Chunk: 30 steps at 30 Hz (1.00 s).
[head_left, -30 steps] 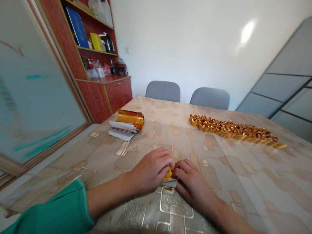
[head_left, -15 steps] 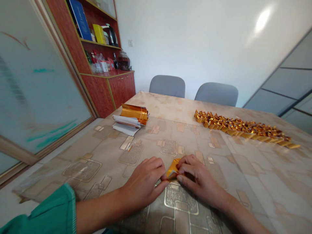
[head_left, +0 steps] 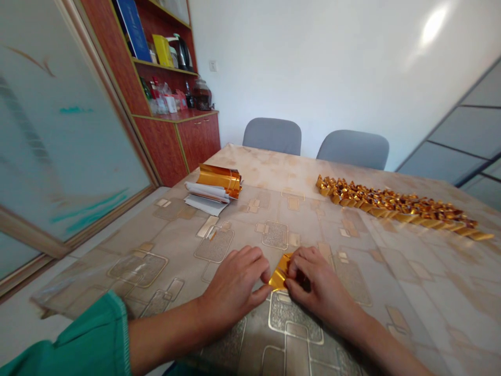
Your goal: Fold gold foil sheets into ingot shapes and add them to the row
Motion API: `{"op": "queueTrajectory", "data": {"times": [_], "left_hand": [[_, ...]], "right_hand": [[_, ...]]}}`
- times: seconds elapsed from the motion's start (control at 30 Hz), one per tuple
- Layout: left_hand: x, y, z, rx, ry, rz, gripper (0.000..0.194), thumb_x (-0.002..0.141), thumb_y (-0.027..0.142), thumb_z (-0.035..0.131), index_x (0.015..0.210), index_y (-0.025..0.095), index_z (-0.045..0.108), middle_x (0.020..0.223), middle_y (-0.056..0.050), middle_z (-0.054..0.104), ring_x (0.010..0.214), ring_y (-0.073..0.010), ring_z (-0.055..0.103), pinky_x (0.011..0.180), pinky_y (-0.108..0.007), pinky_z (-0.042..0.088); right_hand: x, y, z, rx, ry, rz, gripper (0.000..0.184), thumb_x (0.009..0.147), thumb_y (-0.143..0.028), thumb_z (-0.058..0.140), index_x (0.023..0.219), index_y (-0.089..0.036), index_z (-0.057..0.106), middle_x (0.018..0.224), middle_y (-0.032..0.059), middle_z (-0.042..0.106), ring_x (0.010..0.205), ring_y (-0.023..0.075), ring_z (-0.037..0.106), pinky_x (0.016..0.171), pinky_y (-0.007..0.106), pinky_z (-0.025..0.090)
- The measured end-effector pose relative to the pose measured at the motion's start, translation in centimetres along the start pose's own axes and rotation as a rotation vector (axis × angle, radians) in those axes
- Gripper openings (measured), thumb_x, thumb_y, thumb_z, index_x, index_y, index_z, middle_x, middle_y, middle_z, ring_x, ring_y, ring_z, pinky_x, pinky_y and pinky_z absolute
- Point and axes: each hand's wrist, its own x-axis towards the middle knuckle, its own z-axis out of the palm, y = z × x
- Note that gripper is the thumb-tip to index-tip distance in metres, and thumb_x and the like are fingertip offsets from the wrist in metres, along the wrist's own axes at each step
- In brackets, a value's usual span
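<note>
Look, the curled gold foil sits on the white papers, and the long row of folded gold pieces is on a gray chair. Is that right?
No. The long row of folded gold pieces lies on the patterned table cover, not on a gray chair, as the head view shows. The curled gold foil does sit on the white papers.

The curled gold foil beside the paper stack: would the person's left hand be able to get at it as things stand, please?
Probably yes: the left hand is nearer, and only patterned tablecloth lies between it and the curled gold foil, though it would have to leave the folded gold foil.
</note>
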Motion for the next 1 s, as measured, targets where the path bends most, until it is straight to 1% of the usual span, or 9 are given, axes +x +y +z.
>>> {"op": "queueTrajectory", "data": {"times": [0.1,0.27,0.37,0.47,0.57,0.7,0.8,0.93,1.0], "left_hand": [[0.2,0.0,-0.2,-0.008,-0.023,0.044,0.01,0.085,0.02,0.069,0.091,0.02,0.062,0.097,-0.002,0.061,0.093,-0.0211,0.054,0.077,-0.032,0.04],[0.5,-0.3,0.1,0.029,-0.012,0.268,0.012,0.094,0.022,0.059,0.103,0.026,0.066,0.109,-0.001,0.064,0.099,-0.02,0.054,0.083,-0.032,0.04],[0.6,-0.5,0.4,0.079,0.0,0.363,0.015,0.097,0.024,0.055,0.106,0.027,0.068,0.106,-0.001,0.067,0.098,-0.0186,0.055,0.085,-0.033,0.04],[0.5,-0.5,0.5,0.133,0.004,0.423,0.015,0.098,0.027,0.054,0.105,0.025,0.068,0.101,-0.002,0.068,0.097,-0.0186,0.056,0.088,-0.034,0.041],[0.2,-0.3,0.6,0.177,0.007,0.486,0.018,0.099,0.026,0.052,0.111,0.023,0.065,0.103,-0.005,0.069,0.099,-0.0199,0.057,0.091,-0.035,0.042],[-0.4,-0.3,0.7,0.215,0.016,0.533,0.024,0.1,0.021,0.047,0.119,0.02,0.062,0.112,-0.01,0.069,0.1,-0.0212,0.058,0.09,-0.037,0.045],[-0.7,-0.4,0.5,0.222,-0.001,0.558,0.028,0.099,0.019,0.048,0.125,0.019,0.058,0.118,-0.011,0.068,0.101,-0.0223,0.059,0.092,-0.039,0.045],[-0.8,-0.5,0.0,0.235,-0.048,0.549,0.032,0.098,0.019,0.05,0.13,0.016,0.054,0.129,-0.009,0.064,0.107,-0.0247,0.056,0.101,-0.045,0.038],[-0.8,-0.5,-0.1,0.232,-0.074,0.537,0.033,0.099,0.019,0.048,0.131,0.016,0.053,0.131,-0.008,0.063,0.108,-0.0252,0.055,0.102,-0.046,0.036]], "right_hand": [[-0.2,0.0,0.0,0.018,-0.006,0.007,0.02,0.078,-0.003,0.059,0.078,-0.02,0.049,0.083,0.001,0.055,0.083,0.0202,0.049,0.075,0.034,0.038],[-0.5,0.1,-0.4,0.055,-0.068,0.027,0.013,0.091,-0.012,0.056,0.085,-0.021,0.049,0.09,0.0024,0.056,0.088,0.0209,0.05,0.077,0.034,0.041],[-0.7,0.5,-0.6,0.085,-0.09,0.018,0.013,0.095,-0.014,0.054,0.085,-0.022,0.049,0.091,0.0019,0.056,0.089,0.0201,0.05,0.079,0.034,0.042],[-0.9,0.9,-0.6,0.088,-0.096,-0.015,0.013,0.096,-0.015,0.053,0.086,-0.022,0.05,0.091,0.0017,0.056,0.09,0.0199,0.05,0.079,0.033,0.043],[-0.9,1.2,-0.5,0.036,-0.108,-0.056,0.011,0.097,-0.016,0.053,0.087,-0.022,0.052,0.093,0.0024,0.057,0.091,0.0202,0.051,0.08,0.034,0.044],[-1.0,1.4,-0.5,-0.041,-0.108,-0.114,0.011,0.097,-0.018,0.052,0.088,-0.022,0.057,0.097,0.0035,0.058,0.094,0.0204,0.052,0.083,0.035,0.046],[-1.2,1.5,-0.9,-0.032,-0.105,-0.167,0.013,0.098,-0.018,0.051,0.09,-0.022,0.062,0.101,0.0043,0.06,0.098,0.0201,0.053,0.084,0.034,0.048],[-1.6,1.4,-1.6,-0.026,-0.105,-0.234,0.017,0.099,-0.019,0.052,0.098,-0.024,0.068,0.106,0.0051,0.063,0.101,0.0199,0.056,0.085,0.033,0.05],[-1.9,1.3,-2.1,-0.02,-0.125,-0.251,0.019,0.099,-0.019,0.051,0.105,-0.025,0.068,0.109,0.0055,0.063,0.105,0.0199,0.056,0.088,0.033,0.05]]}}
